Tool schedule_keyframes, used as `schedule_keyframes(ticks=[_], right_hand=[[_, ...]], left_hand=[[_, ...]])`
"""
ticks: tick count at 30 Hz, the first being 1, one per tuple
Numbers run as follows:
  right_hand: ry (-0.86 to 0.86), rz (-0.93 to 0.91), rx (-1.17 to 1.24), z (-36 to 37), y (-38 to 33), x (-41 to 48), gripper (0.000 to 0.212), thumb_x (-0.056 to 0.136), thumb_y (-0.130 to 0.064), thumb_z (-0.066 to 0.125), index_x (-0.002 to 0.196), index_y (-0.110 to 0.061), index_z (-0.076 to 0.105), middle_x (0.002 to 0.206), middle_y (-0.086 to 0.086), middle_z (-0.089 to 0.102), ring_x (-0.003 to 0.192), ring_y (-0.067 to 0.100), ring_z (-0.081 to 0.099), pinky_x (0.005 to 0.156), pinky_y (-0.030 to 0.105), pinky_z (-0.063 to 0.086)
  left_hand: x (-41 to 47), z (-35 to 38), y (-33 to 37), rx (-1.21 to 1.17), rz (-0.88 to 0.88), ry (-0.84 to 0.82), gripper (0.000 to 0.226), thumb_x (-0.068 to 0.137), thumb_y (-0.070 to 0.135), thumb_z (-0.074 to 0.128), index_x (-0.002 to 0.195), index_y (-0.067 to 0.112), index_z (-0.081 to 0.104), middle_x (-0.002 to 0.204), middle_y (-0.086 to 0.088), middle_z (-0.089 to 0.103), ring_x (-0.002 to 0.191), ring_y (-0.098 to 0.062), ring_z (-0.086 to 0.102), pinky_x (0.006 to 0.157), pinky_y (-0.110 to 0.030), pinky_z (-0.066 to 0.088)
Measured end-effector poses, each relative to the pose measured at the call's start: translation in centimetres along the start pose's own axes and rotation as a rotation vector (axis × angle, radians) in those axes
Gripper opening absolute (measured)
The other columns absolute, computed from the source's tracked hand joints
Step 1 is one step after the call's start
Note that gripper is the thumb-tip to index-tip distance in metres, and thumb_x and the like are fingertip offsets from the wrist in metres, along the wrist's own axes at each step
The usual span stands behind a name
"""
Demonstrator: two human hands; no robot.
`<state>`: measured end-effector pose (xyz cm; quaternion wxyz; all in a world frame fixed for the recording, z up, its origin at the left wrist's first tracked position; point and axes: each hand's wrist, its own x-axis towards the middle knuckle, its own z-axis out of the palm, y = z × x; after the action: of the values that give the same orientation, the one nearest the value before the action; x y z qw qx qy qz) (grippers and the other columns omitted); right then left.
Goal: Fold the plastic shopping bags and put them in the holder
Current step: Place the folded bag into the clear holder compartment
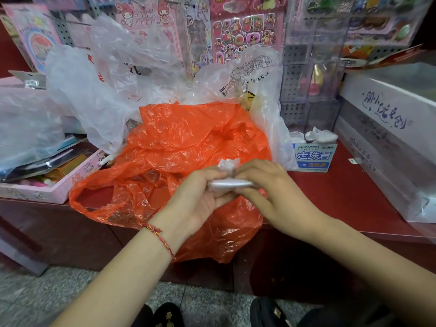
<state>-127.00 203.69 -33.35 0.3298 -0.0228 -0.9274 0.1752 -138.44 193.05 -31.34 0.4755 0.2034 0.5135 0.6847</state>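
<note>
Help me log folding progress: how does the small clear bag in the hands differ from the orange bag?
The clear bag is folded into a small tight packet; the orange bag lies spread out and crumpled. The clear bag is pinched between left hand and right hand; the orange bag rests on the counter, hanging over its edge. Both are thin plastic.

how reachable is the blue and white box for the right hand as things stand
Probably yes. The blue and white box stands on the red counter just beyond the right hand, with nothing visibly between them. The hand is busy, though, pinching the folded clear bag together with the left hand.
</note>
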Motion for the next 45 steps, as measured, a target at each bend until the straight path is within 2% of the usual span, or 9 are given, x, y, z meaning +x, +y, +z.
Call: schedule_keyframes(ticks=[7, 14, 21, 24, 29, 32, 36, 42, 45], right_hand=[[-0.121, 0.481, 0.488, -4.0, 2.5, 0.4, 0.008, 0.090, -0.008, 0.059, 0.087, 0.000, 0.061, 0.068, 0.003, 0.055, 0.061, 0.006, 0.049, 0.057, 0.013, 0.038], [-0.033, 0.807, 0.775, -4.8, 3.9, 0.0, 0.015, 0.088, -0.013, 0.062, 0.099, -0.004, 0.058, 0.067, 0.004, 0.059, 0.050, 0.007, 0.052, 0.046, 0.015, 0.041], [0.112, 1.054, 1.246, -5.9, 5.0, 0.2, 0.012, 0.092, -0.014, 0.054, 0.089, -0.008, 0.064, 0.074, 0.010, 0.069, 0.056, 0.015, 0.066, 0.056, 0.021, 0.054], [0.261, 1.024, 1.141, -6.4, 5.9, -0.2, 0.010, 0.091, -0.008, 0.054, 0.088, -0.006, 0.064, 0.066, 0.010, 0.068, 0.049, 0.013, 0.063, 0.047, 0.017, 0.050], [0.510, 0.815, 0.621, -7.4, 7.7, -0.4, 0.013, 0.091, -0.003, 0.055, 0.083, -0.012, 0.059, 0.059, 0.003, 0.063, 0.043, 0.008, 0.059, 0.043, 0.017, 0.046], [0.596, 0.632, 0.125, -8.7, 9.1, 0.6, 0.023, 0.090, -0.005, 0.055, 0.077, -0.023, 0.050, 0.065, -0.006, 0.056, 0.056, 0.004, 0.056, 0.058, 0.022, 0.046], [0.620, 0.504, -0.184, -11.2, 10.1, 4.2, 0.021, 0.086, 0.005, 0.048, 0.089, -0.013, 0.057, 0.077, -0.006, 0.056, 0.073, 0.006, 0.045, 0.062, 0.020, 0.031], [0.226, 0.540, -0.763, -13.3, 13.5, 8.1, 0.020, 0.079, 0.004, 0.049, 0.094, -0.005, 0.058, 0.099, 0.019, 0.064, 0.098, 0.038, 0.053, 0.074, 0.039, 0.037], [0.026, 0.591, -0.754, -13.9, 13.8, 9.3, 0.018, 0.080, 0.005, 0.047, 0.076, -0.012, 0.049, 0.099, 0.022, 0.063, 0.099, 0.039, 0.055, 0.071, 0.035, 0.037]], left_hand=[[2.1, 2.0, -0.3, 0.483, 0.116, -0.054, 0.068, 0.057, 0.070, 0.053, 0.098, 0.018, 0.069, 0.094, -0.002, 0.074, 0.092, -0.013, 0.069, 0.078, -0.030, 0.055], [4.9, 4.1, -2.2, 0.480, 0.228, 0.043, 0.024, 0.089, 0.027, 0.058, 0.078, 0.008, 0.066, 0.064, 0.002, 0.064, 0.054, -0.001, 0.060, 0.052, -0.015, 0.047], [7.5, 7.0, -4.0, 0.353, 0.337, 0.155, 0.032, 0.093, 0.026, 0.054, 0.072, 0.004, 0.063, 0.061, -0.006, 0.058, 0.053, -0.010, 0.051, 0.045, -0.018, 0.040], [8.5, 8.5, -4.4, 0.407, 0.414, 0.143, 0.047, 0.090, 0.034, 0.060, 0.071, -0.009, 0.060, 0.062, -0.014, 0.053, 0.059, -0.018, 0.044, 0.054, -0.028, 0.036], [10.1, 10.5, -4.4, 0.535, 0.450, 0.059, 0.031, 0.093, 0.033, 0.053, 0.068, 0.015, 0.061, 0.063, 0.006, 0.059, 0.062, -0.014, 0.055, 0.068, -0.038, 0.048], [11.0, 10.9, -3.9, 0.445, 0.410, 0.038, 0.017, 0.094, 0.032, 0.052, 0.082, 0.026, 0.064, 0.084, 0.006, 0.067, 0.089, -0.021, 0.065, 0.089, -0.051, 0.050], [11.5, 11.3, -2.6, 0.353, 0.383, 0.069, 0.020, 0.095, 0.017, 0.050, 0.081, 0.024, 0.063, 0.083, 0.000, 0.065, 0.084, -0.022, 0.063, 0.087, -0.044, 0.049], [10.7, 11.5, -2.0, 0.329, 0.349, 0.002, 0.023, 0.093, 0.006, 0.049, 0.083, 0.020, 0.064, 0.084, -0.004, 0.065, 0.083, -0.021, 0.060, 0.076, -0.034, 0.046], [10.2, 11.1, -1.6, 0.329, 0.352, -0.032, 0.024, 0.093, 0.005, 0.048, 0.082, 0.020, 0.064, 0.085, -0.006, 0.066, 0.081, -0.019, 0.060, 0.073, -0.031, 0.047]])
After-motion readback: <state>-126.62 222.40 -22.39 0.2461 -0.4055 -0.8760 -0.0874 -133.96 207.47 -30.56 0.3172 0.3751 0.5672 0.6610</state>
